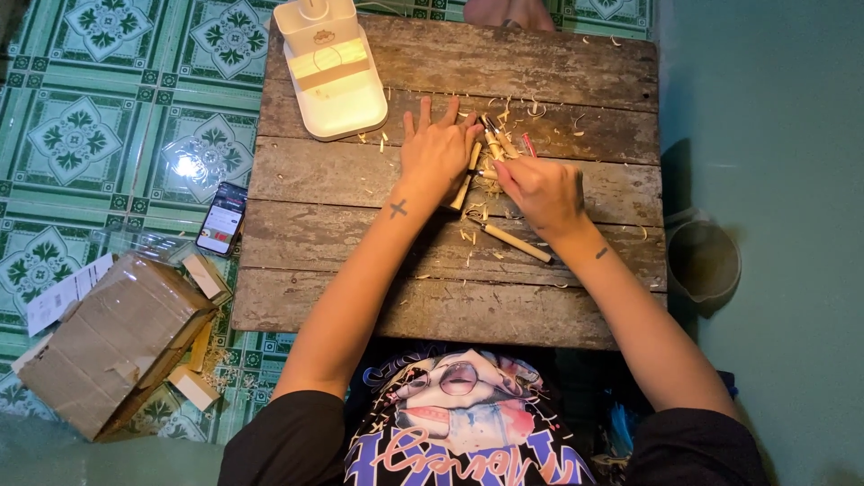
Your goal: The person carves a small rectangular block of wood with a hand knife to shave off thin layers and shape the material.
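**Carving tools being sorted on the wooden board**

Head view: The left hand [438,148] is lying flat, fingers spread, pressing on the wooden board [360,297] near its middle, its thumb side touching a cluster of wooden-handled carving tools [490,144]. The right hand [540,191] is pinching one tool of that cluster with curled fingers. Another wooden-handled tool [515,243] is lying just beside the right wrist, toward the near edge. Shavings are scattering around both hands. A white lamp [331,72] is standing at the far left corner. Judgement: tool selection is under way; the next move calls for a firm lift clear of the neighbouring handles.
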